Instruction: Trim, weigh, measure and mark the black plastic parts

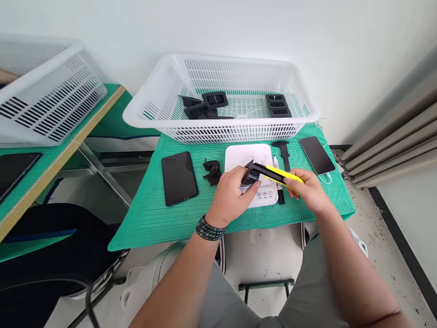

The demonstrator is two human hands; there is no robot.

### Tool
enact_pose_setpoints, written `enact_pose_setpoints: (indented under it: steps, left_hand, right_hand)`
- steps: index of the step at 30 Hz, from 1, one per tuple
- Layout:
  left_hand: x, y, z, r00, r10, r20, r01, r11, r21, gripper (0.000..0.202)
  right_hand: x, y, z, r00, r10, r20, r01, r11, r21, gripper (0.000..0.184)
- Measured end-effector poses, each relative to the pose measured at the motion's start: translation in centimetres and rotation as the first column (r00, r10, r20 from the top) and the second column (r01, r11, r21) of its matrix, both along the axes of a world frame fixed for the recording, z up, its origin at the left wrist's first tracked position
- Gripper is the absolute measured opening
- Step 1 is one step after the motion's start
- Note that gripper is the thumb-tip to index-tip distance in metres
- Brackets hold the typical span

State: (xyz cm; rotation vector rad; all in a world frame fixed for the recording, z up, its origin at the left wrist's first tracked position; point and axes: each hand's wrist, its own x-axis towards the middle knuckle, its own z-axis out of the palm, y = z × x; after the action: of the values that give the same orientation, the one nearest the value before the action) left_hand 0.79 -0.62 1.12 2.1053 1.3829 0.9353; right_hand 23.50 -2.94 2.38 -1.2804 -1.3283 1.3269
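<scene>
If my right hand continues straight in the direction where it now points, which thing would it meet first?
Most likely the black part held in the left hand: the yellow cutter in the right hand points toward it. Whether cutter and part touch is unclear from this view.

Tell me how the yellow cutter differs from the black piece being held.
The yellow cutter is long and slim; the black piece is shorter and blockier. The cutter is yellow and black; the piece looks all black. The right hand grips the cutter, the left hand the piece. Both are held up.
</scene>
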Motion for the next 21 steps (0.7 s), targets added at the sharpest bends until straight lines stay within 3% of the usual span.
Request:
enact_pose_setpoints:
  steps: [5,10,15,21]
  left_hand:
    - [-0.02,0.02,-0.02,1.0,0.009,-0.011,-0.009,1.0,0.003,0.023]
    - [0.0,0.04,-0.08,1.0,0.009,-0.017,-0.009,1.0,0.022,0.022]
    - [0.02,0.04,-0.04,0.999,0.001,-0.033,0.0,0.999,0.043,0.023]
    - [0.14,0.07,-0.09,0.999,-0.002,-0.049,0.004,0.999,0.05,0.02]
  right_hand:
    - [-0.06,0.09,0.12,0.994,-0.099,0.036,0.099,0.995,0.013,0.042]
    - [-0.02,-0.07,0.23,0.999,0.032,0.036,-0.032,0.999,-0.002,0.041]
    - [0.21,0.0,0.29,0.997,-0.07,0.04,0.069,0.997,0.03,0.041]
    - [0.6,-0.11,0.54,0.997,0.053,0.057,-0.056,0.997,0.052,0.04]
